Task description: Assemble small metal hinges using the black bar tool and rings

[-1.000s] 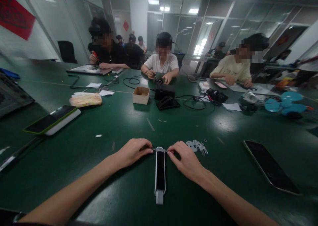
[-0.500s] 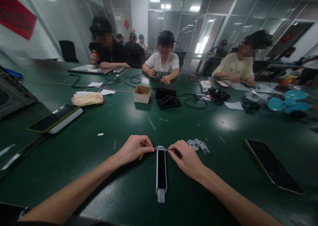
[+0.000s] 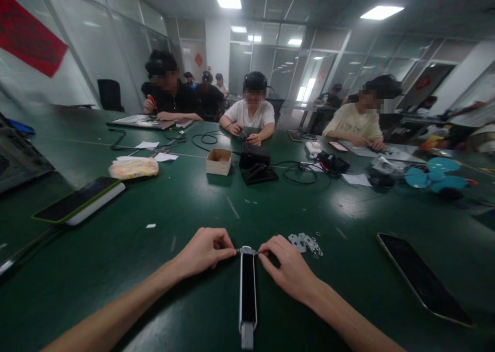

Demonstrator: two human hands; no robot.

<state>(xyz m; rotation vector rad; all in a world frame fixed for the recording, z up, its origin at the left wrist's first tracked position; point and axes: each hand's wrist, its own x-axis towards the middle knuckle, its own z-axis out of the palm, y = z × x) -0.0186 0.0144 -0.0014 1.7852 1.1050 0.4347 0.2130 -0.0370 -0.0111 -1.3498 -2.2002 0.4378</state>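
A narrow device with a black face and white edges (image 3: pixel 248 290) lies lengthwise on the green table, a pale tab at its near end. Across its far end sits a small grey metal piece (image 3: pixel 247 250). From the left, my left hand (image 3: pixel 207 249) pinches the left end of that piece between thumb and index finger. My right hand (image 3: pixel 284 259) pinches at its right end in the same way. Just beyond my right hand lies a loose pile of small metal plates and rings (image 3: pixel 304 242).
A dark phone (image 3: pixel 423 277) lies at the right, a green-edged phone (image 3: pixel 77 200) at the left. Farther off stand an open cardboard box (image 3: pixel 218 162) and a black stand (image 3: pixel 259 174) among cables. Several people sit across the green table (image 3: pixel 185 207).
The camera view has tilted up, so the table and everything on it sit lower in the picture. Both hands keep their pinch at the ends of the metal piece.
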